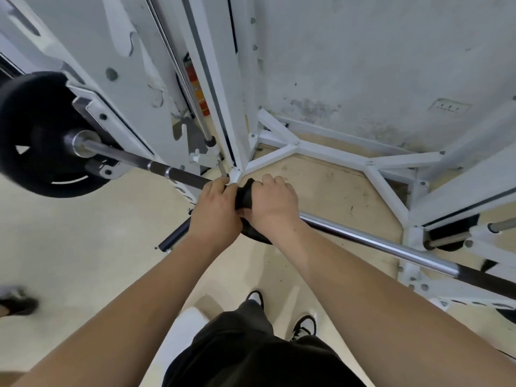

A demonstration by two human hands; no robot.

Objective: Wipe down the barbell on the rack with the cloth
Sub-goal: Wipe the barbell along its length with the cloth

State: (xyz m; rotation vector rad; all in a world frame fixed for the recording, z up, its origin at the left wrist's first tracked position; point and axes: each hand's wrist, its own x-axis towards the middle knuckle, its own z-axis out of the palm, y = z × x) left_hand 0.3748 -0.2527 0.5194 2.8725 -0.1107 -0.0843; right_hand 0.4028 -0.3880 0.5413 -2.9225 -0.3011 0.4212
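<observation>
Gripping the black cloth [243, 195] around the barbell [377, 243], both hands sit side by side near the middle of the bar, left hand [213, 208] and right hand [272, 202] closed on it. Better keep firm pressure and slide toward the weight plate [36, 135].

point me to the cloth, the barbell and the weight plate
cloth [243, 195], head view, dark fold between the two hands
barbell [377, 243], head view, bare shiny shaft right of the hands
weight plate [33, 135], head view, black face at the bar's left end
</observation>
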